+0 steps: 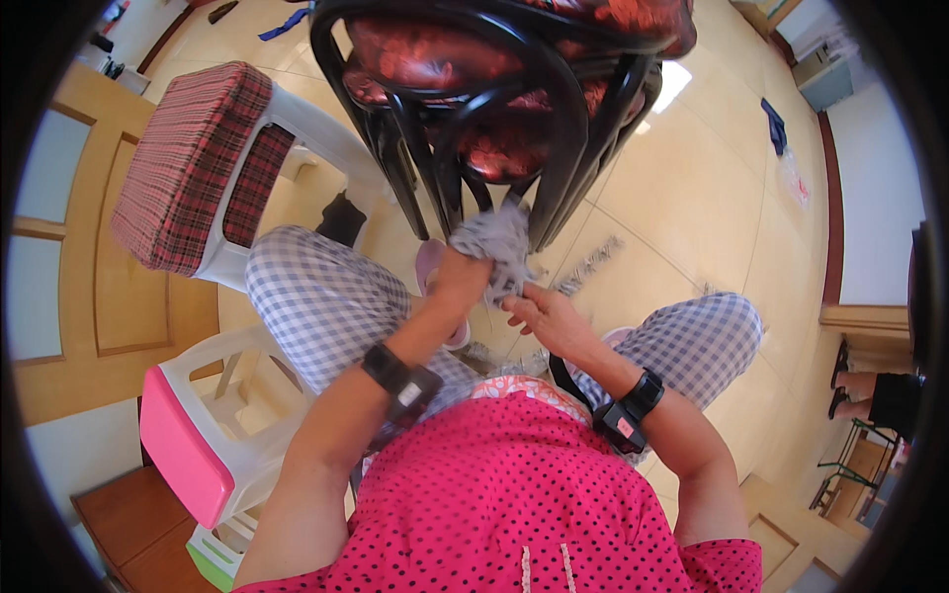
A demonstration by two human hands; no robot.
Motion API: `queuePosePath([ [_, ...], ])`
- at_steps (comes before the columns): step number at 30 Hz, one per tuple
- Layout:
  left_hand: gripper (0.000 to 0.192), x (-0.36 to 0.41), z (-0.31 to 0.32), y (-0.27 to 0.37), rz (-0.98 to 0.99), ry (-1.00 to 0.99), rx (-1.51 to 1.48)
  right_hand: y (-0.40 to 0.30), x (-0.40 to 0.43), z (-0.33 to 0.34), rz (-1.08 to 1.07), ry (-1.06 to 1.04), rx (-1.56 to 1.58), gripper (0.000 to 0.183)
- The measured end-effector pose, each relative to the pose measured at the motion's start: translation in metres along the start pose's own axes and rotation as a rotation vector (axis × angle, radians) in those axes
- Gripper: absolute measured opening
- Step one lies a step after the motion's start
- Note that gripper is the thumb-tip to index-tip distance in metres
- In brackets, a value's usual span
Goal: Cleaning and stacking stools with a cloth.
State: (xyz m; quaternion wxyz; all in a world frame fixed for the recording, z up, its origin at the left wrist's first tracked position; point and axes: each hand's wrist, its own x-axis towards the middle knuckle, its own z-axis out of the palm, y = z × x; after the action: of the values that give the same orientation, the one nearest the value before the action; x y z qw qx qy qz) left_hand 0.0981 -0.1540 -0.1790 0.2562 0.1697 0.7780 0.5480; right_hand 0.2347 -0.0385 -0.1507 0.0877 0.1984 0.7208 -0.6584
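Note:
A bundle of grey, fringed fabric strips (495,241) lies between my hands, in front of the stacked chairs. My left hand (468,276) is at the bundle, wrist bent, with its fingers hidden under or behind the grey strips, so its grip cannot be made out. My right hand (537,307) pinches the lower right edge of the bundle between thumb and fingertips. Further grey fringed strips (589,265) lie on the tiled floor beyond my right hand, and more lie between my feet.
Stacked black-framed chairs with shiny red seats (489,141) stand just ahead. At left are a stool with a plaid cover (193,170) and a pink-topped plastic stool (182,445). A dark blue cloth (774,126) lies on the floor at right. Another person's legs (856,393) show at far right.

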Motion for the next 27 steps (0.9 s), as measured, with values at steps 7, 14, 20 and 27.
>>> queuePosePath([
  [7, 0.038, -0.016, -0.024, -0.029, -0.127, 0.017, 0.451, -0.018, -0.006, 0.008, -0.059, -0.023, -0.361, 0.029],
  [14, 0.027, -0.038, -0.083, 0.127, 0.498, 0.529, -0.280, -0.023, -0.011, 0.018, -0.148, -0.078, -0.342, 0.029],
  [20, 0.031, -0.029, -0.076, 0.036, 0.333, 0.312, 0.268, -0.019, -0.006, 0.022, -0.240, -0.044, -0.407, 0.028],
  [27, 0.035, -0.058, -0.105, 0.160, 0.799, 0.582, 0.079, -0.019, -0.014, 0.023, -0.205, -0.105, -0.434, 0.026],
])
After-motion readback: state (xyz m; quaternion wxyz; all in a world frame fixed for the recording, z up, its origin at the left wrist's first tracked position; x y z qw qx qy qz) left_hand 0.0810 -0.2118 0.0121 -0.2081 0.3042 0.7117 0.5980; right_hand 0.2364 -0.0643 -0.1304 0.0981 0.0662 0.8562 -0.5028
